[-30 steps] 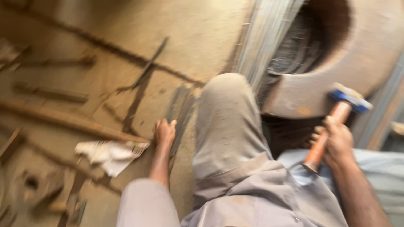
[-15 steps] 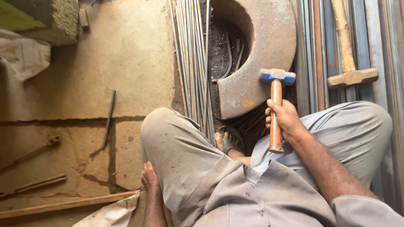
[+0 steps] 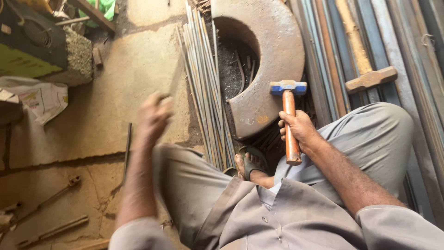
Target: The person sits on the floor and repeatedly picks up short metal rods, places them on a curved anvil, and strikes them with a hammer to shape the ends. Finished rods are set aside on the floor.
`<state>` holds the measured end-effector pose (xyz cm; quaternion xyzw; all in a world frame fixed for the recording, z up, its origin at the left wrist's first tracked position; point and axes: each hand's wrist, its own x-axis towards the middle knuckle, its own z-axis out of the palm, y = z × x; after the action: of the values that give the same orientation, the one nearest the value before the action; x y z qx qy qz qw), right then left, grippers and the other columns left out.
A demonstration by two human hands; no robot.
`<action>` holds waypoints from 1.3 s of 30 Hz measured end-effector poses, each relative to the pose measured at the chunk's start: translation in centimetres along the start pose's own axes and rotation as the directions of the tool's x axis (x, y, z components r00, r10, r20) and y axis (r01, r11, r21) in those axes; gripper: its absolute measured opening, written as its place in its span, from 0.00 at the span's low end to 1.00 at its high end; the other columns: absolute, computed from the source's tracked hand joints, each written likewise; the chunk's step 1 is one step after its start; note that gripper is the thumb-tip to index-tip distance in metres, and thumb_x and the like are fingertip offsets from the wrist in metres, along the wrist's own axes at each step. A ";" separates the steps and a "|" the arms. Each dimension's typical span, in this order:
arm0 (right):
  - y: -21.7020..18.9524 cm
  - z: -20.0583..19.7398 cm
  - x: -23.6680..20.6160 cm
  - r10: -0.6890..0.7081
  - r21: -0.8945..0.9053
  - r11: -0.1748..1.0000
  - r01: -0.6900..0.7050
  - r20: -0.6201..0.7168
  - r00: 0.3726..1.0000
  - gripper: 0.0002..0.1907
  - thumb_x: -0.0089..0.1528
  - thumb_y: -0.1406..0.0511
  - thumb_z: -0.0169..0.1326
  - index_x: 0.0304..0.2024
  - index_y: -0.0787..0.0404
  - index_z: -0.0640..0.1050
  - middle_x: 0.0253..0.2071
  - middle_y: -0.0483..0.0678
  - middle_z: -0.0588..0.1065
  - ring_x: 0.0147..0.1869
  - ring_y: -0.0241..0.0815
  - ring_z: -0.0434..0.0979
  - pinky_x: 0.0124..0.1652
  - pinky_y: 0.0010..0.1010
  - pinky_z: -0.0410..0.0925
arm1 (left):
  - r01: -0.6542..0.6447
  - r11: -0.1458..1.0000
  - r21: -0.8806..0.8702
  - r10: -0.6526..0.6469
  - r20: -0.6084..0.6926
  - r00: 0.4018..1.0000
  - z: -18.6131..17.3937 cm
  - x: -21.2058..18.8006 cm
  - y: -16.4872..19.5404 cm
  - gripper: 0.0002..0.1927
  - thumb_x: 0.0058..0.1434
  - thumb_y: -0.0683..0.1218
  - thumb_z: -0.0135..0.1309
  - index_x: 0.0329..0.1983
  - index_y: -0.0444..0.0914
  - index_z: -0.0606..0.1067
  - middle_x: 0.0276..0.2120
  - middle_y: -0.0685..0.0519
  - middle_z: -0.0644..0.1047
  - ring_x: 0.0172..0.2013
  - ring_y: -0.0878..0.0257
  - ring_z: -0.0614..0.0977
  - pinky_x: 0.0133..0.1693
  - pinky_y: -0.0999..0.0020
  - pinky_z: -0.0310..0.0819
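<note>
My right hand [image 3: 298, 129] grips the orange handle of a hammer with a blue head [image 3: 288, 88], held upright over a thick, rusty, curved steel block [image 3: 273, 51]. My left hand [image 3: 154, 115] is lifted above the concrete floor, left of a bundle of thin steel rods [image 3: 206, 92]. It is too blurred to show whether it holds anything. I sit with both knees up in grey trousers, and one foot in a green sandal [image 3: 252, 164] rests between them, near the block.
Long steel bars and a second, wooden-handled hammer [image 3: 370, 78] lie at the right. A thin rod [image 3: 127, 148] and several iron tools [image 3: 51, 199] lie on the cracked floor at the left. A white sack [image 3: 41, 99] and a stone block [image 3: 76, 58] sit at the upper left.
My left hand has risen from the floor beside my knee and moves fast. The view has swung to look straight down. The hammer stays upright in my right hand.
</note>
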<state>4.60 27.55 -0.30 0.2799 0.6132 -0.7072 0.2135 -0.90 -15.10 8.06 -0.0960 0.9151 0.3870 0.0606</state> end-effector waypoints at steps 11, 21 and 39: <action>0.3 -1.6 -0.3 -0.036 -0.079 0.996 0.039 0.048 0.998 0.15 0.66 0.57 0.55 0.43 0.60 0.69 0.31 0.45 0.73 0.26 0.35 0.73 0.24 0.29 0.71 | 0.517 0.596 -0.615 -0.146 0.549 0.823 25.9 -1.1 12.0 0.13 0.68 0.43 0.50 0.51 0.31 0.73 0.31 0.43 0.81 0.27 0.56 0.85 0.29 0.63 0.84; -0.7 -0.7 -1.5 0.003 -0.118 0.993 -0.002 0.009 1.000 0.16 0.65 0.57 0.54 0.48 0.59 0.67 0.31 0.45 0.72 0.26 0.34 0.71 0.25 0.30 0.70 | 0.574 0.204 -0.793 0.041 0.593 0.804 22.8 -1.2 15.6 0.15 0.72 0.46 0.45 0.49 0.30 0.75 0.36 0.46 0.82 0.32 0.61 0.86 0.31 0.69 0.84; -1.2 0.0 -2.1 0.029 -0.156 0.987 -0.030 -0.006 1.000 0.18 0.65 0.57 0.53 0.50 0.59 0.66 0.31 0.44 0.71 0.27 0.32 0.71 0.26 0.29 0.71 | 0.554 0.094 -0.827 0.120 0.562 0.819 22.0 -0.8 16.0 0.13 0.73 0.42 0.43 0.51 0.26 0.73 0.36 0.45 0.81 0.32 0.63 0.85 0.31 0.71 0.85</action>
<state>5.38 27.62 2.02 0.2725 0.6628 -0.6533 0.2442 -2.88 11.76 4.09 -0.1496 0.3506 0.8826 0.2752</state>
